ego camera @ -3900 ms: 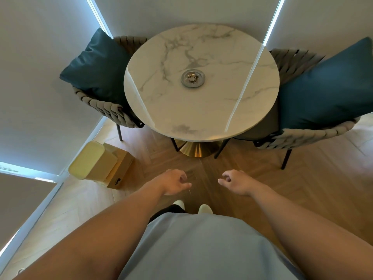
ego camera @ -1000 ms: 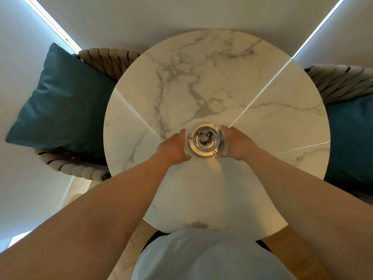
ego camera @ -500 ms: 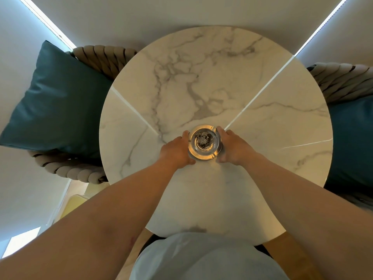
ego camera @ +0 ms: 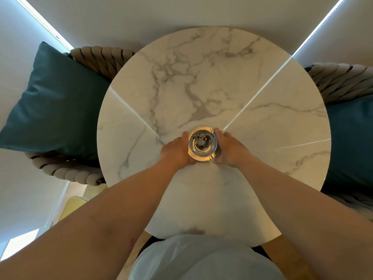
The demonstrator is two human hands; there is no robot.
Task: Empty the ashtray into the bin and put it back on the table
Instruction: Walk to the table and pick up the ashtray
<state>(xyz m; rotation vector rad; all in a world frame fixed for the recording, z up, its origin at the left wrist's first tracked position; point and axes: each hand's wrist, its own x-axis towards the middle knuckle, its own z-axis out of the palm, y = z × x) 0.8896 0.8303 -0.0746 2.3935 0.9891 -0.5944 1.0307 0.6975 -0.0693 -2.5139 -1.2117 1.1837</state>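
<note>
Gripping ashtray [ego camera: 203,144] between left hand [ego camera: 177,151] and right hand [ego camera: 230,149]: pickup step; next, level lift, ash inside.

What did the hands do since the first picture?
They came up from by the floor and reached over the table. The left hand and right hand now grip the ashtray from both sides. The ashtray is still full, in the same spot on the table.
</note>
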